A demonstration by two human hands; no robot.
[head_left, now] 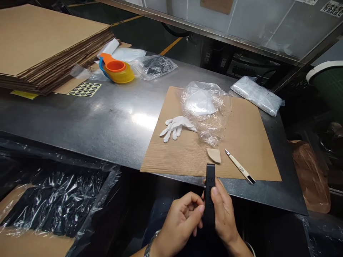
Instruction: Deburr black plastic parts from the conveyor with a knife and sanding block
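Note:
Both my hands hold a slim black bar-shaped part [209,178] upright just in front of the table's near edge. My right hand [223,214] wraps it from the right with the thumb pressed on its face. My left hand [183,217] pinches its left side with curled fingers; a watch shows on that wrist. Just beyond the part, on a brown cardboard sheet [249,142], lie a small tan wedge [214,155] and a thin craft knife [239,166].
On the steel table [107,117] lie a white glove [175,127], crumpled clear plastic [206,107], bagged items [258,94], orange and yellow tape dispensers [118,70], a sticker sheet [85,89] and a cardboard stack [45,46]. A plastic-lined box [53,200] sits lower left.

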